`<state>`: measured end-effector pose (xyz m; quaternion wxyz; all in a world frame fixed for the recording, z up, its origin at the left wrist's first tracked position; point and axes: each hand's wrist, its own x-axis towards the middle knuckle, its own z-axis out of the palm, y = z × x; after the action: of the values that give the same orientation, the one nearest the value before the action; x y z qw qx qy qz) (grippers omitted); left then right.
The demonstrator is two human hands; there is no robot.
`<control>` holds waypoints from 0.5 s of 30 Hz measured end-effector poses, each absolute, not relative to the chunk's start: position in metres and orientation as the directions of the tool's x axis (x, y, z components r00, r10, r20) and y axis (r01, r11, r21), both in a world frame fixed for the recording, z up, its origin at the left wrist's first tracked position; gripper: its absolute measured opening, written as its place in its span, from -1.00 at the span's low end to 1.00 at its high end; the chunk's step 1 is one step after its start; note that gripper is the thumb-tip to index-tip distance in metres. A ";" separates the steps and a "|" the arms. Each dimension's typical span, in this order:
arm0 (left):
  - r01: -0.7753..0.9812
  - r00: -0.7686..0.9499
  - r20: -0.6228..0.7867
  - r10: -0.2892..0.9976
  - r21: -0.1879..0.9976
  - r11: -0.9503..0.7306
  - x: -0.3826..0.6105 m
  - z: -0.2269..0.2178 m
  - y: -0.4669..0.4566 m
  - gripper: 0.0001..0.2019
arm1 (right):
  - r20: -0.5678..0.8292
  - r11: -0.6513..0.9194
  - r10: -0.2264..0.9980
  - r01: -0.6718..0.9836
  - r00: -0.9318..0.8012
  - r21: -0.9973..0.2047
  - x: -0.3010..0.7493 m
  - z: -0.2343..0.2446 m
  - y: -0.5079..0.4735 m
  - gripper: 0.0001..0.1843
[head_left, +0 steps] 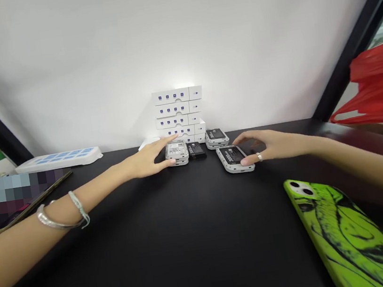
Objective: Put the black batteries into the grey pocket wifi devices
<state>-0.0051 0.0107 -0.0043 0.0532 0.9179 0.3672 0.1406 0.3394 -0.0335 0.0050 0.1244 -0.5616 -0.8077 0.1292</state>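
My left hand [151, 158] reaches across the black table [176, 240] and grips a small grey device [177, 152] from its left side, thumb under and fingers over it. My right hand [266, 146], with a ring on one finger, holds another grey device [233, 157] with a black battery showing in its open back. A loose black battery [195, 149] lies between the two devices. A third grey device [216, 137] sits just behind. A stack of white boxes [178, 115] stands against the wall behind them.
A phone in a green and black case [346, 231] lies at the near right. A white and blue power strip [59, 159] sits at the far left by the wall. A red plastic bag [379, 84] hangs at the right. Black frame posts slant at both sides.
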 end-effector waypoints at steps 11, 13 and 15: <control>0.694 0.587 0.401 0.703 0.199 -0.692 0.013 0.004 -0.042 -0.42 | 0.081 0.532 0.838 0.775 -0.540 -0.340 0.328 0.005 -0.043 -0.14; 0.649 0.622 0.369 0.691 0.250 -0.718 0.020 0.002 -0.060 -0.43 | 0.095 0.568 0.815 0.757 -0.572 -0.323 0.314 0.010 -0.053 -0.16; 0.613 0.640 0.310 0.704 0.348 -0.710 0.026 -0.003 -0.075 -0.30 | 0.075 0.608 0.781 0.728 -0.619 -0.317 0.296 0.015 -0.063 -0.17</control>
<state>0.0256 -0.0755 -0.0032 0.1056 0.8992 0.3659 0.2153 0.2965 -0.0632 0.0151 0.1036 -0.4237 -0.8906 0.1288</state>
